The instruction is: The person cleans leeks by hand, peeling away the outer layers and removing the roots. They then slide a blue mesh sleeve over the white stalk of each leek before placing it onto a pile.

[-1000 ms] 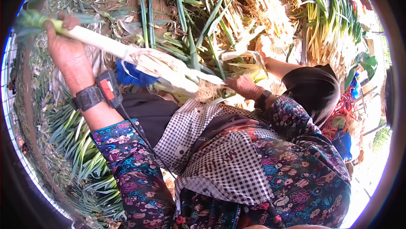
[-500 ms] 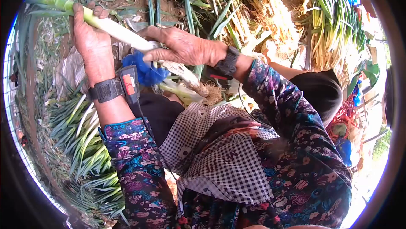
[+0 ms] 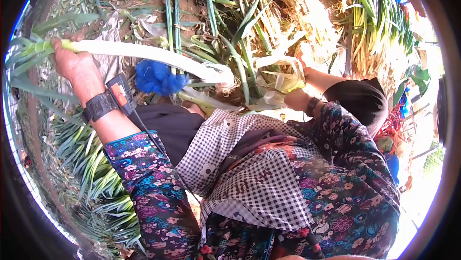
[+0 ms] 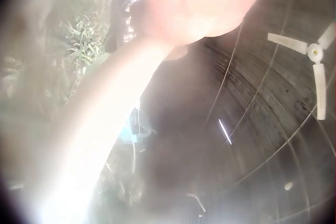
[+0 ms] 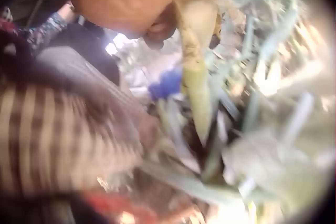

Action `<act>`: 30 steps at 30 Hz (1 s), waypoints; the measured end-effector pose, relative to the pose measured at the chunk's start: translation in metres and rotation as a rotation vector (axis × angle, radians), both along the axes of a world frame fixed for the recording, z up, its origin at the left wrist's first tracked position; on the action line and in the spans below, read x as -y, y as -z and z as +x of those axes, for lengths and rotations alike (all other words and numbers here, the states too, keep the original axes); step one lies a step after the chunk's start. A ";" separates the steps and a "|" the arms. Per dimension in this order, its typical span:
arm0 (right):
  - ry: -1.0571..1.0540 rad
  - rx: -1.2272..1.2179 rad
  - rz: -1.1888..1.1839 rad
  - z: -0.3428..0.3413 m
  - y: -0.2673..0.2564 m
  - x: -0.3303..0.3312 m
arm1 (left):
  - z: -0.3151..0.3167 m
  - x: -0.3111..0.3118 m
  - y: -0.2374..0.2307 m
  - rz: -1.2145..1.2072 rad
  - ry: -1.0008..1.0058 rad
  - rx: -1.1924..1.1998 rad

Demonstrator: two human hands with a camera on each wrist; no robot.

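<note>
My left hand (image 3: 77, 65) grips a long green onion (image 3: 139, 51) just under its leaves, at the left of the head view. Its smooth white stalk reaches to the right, with the root end (image 3: 225, 87) above my lap. In the left wrist view the stalk (image 4: 113, 100) is washed out by glare below the hand. My right hand (image 3: 297, 100) is low on the right, apart from the stalk. In the right wrist view it pinches a strip of pale yellowish outer leaf (image 5: 197, 92) that hangs down.
A blue net bundle (image 3: 161, 78) lies beneath the stalk. Loose peelings (image 3: 276, 75) lie around my right hand. Bundled green onions stand at the back right (image 3: 379, 34), and more lie at the left (image 3: 101, 173). A checked cloth (image 3: 254, 188) covers my lap.
My right hand went from the root end up to mid-stalk, then back right with a strip of outer leaf. The stalk now shows bare white. My left hand rose, then swung back left.
</note>
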State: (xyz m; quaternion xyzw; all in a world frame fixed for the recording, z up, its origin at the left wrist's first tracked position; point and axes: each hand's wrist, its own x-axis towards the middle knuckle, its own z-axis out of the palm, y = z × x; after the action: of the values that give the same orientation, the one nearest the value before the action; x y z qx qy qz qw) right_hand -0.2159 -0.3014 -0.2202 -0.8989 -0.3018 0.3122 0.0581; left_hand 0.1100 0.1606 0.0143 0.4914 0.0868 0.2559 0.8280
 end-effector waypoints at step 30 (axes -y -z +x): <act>1.245 -0.726 2.019 0.108 -0.117 -0.124 | 0.007 0.027 0.007 -0.047 -0.001 0.005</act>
State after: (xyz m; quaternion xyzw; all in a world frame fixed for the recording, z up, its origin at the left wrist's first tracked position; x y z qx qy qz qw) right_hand -0.1084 -0.1774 -0.1027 -0.3041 0.1044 0.0903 0.9426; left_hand 0.1175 0.1338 0.0076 0.4714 0.0909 0.2552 0.8393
